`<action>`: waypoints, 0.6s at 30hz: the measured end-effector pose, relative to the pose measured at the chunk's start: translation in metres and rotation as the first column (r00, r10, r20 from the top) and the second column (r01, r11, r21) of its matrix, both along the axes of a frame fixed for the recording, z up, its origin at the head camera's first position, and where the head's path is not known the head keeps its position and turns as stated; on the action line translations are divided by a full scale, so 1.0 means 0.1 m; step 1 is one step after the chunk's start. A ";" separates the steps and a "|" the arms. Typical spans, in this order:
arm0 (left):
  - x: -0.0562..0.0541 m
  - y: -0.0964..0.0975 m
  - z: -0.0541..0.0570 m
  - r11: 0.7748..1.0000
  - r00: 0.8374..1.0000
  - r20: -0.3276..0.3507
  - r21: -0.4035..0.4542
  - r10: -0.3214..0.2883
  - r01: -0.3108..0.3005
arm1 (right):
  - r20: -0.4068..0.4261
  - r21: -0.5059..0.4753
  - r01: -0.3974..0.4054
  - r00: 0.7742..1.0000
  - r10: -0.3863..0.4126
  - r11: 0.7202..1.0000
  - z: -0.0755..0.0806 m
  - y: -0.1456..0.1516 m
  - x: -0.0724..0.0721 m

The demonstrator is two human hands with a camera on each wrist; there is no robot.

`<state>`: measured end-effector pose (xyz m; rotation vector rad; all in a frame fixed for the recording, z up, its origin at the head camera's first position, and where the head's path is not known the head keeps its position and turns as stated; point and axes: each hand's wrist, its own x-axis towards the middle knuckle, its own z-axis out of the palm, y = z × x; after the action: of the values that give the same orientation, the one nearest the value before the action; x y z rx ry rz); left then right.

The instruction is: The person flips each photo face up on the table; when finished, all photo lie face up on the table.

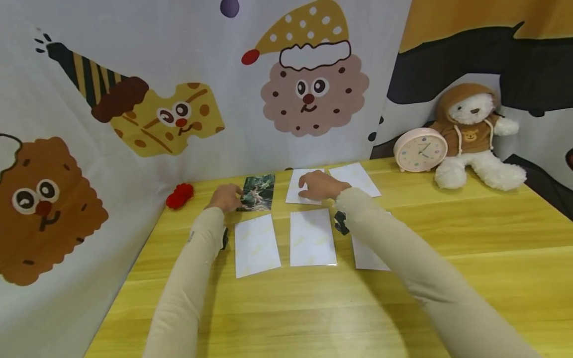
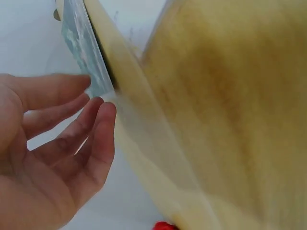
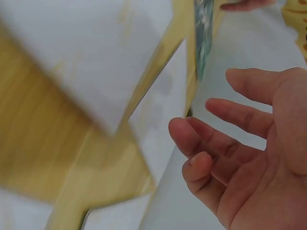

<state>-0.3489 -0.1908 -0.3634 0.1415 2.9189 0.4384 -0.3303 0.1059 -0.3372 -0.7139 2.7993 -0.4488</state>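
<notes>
At the back left of the table lies a card with a dark green picture of a figure in it [image 1: 258, 193]. My left hand [image 1: 224, 197] is at its left edge. In the left wrist view the loosely bent fingers [image 2: 101, 124] and thumb come right up to the card's glossy corner [image 2: 88, 52], with a gap between thumb and fingers. My right hand [image 1: 323, 185] is over a white card [image 1: 293, 191] in the back row, partly hiding it. Its fingers [image 3: 230, 108] are spread and loosely bent, holding nothing in the right wrist view.
Nearer me lie a left white card [image 1: 257, 246], a middle one [image 1: 312, 238] and a right one [image 1: 369, 253] half under my right sleeve. Another white card [image 1: 355, 178] is at the back. A red object [image 1: 180, 196], pink clock [image 1: 421, 150] and plush bear [image 1: 474, 134] stand around.
</notes>
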 end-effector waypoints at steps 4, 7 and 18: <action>0.03 0.05 0.06 1.000 0.999 -0.052 -0.010 0.003 -0.004 | 0.015 -0.016 0.046 0.999 -0.046 0.999 -0.02 0.20 0.02; 0.04 0.14 0.06 0.998 0.996 -0.083 0.062 -0.013 0.018 | 0.013 -0.027 0.073 0.997 -0.073 0.997 -0.02 0.28 0.03; 0.10 0.74 0.13 0.876 0.988 0.041 0.468 -0.152 0.116 | -0.047 -0.123 0.089 0.994 -0.095 0.988 -0.17 0.46 0.02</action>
<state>-0.3386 -0.1168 -0.3503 0.3809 2.6484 1.0869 -0.3281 0.1515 -0.3545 -0.6308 2.8836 -0.6298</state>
